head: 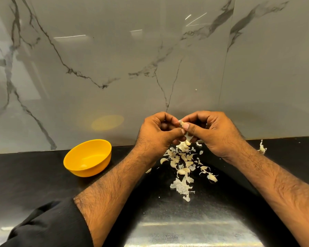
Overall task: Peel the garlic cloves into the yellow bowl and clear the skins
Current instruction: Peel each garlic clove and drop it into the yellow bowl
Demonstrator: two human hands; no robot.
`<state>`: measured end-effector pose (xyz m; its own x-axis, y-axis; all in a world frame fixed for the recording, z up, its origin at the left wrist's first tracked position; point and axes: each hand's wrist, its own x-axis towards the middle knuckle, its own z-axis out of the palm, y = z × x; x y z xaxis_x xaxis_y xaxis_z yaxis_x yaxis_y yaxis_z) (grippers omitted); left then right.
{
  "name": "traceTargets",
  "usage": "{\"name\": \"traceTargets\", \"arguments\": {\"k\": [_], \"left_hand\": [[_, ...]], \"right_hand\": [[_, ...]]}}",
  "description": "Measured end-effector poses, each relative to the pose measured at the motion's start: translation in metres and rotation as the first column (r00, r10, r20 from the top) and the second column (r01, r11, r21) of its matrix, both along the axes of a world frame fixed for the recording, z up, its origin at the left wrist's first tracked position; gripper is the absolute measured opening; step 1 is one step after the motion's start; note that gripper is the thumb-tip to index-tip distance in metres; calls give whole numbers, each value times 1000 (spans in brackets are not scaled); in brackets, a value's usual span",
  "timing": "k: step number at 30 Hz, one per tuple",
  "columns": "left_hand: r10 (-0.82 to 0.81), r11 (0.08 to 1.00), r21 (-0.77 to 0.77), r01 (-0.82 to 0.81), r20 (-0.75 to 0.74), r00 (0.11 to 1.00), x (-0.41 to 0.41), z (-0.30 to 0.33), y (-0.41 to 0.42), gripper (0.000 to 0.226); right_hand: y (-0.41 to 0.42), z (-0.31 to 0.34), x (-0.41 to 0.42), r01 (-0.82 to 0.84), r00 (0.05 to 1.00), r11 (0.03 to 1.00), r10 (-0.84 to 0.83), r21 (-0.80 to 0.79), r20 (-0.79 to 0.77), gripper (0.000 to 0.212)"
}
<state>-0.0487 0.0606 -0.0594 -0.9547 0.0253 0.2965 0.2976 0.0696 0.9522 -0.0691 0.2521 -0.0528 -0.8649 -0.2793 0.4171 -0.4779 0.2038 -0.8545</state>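
My left hand [156, 134] and my right hand [214, 132] meet above the black counter, fingertips together, both pinching one garlic clove [182, 123]. A strip of pale skin [187, 137] hangs from the clove. Under the hands lies a pile of garlic cloves and loose skins [184, 163], spreading toward me. The yellow bowl [75, 163] stands to the left of my left forearm, by the wall; a pale clove [83, 166] lies on its bottom.
A grey marble-look wall [150, 59] rises straight behind the black counter [34, 175]. A small tuft of garlic root or skin [262, 148] lies to the right of my right wrist. A shiny reflective patch [185, 229] shows on the counter near me.
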Motion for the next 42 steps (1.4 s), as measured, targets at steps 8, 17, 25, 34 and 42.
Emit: {"name": "traceTargets", "arguments": {"k": [8, 17, 25, 34, 42], "left_hand": [[81, 985, -147, -94, -94, 992, -5, 2, -12, 12], [37, 967, -242, -84, -189, 981, -3, 2, -10, 13], [22, 982, -182, -43, -112, 993, -1, 0, -2, 16], [-89, 995, 49, 91, -38, 995, 3, -2, 1, 17], [-28, 997, 69, 30, -21, 999, -1, 1, -8, 21]], "right_hand": [[6, 3, -4, 14, 997, 996, -7, -93, 80, 16], [0, 3, 1, 93, 996, 993, -92, 70, -10, 9], [-3, 2, 2, 269, 955, 940, -232, 210, -187, 6], [-5, 5, 2, 162, 974, 982, -144, -97, 176, 18], [4, 9, -1, 70, 996, 995, -74, 76, 57, 19]]}}
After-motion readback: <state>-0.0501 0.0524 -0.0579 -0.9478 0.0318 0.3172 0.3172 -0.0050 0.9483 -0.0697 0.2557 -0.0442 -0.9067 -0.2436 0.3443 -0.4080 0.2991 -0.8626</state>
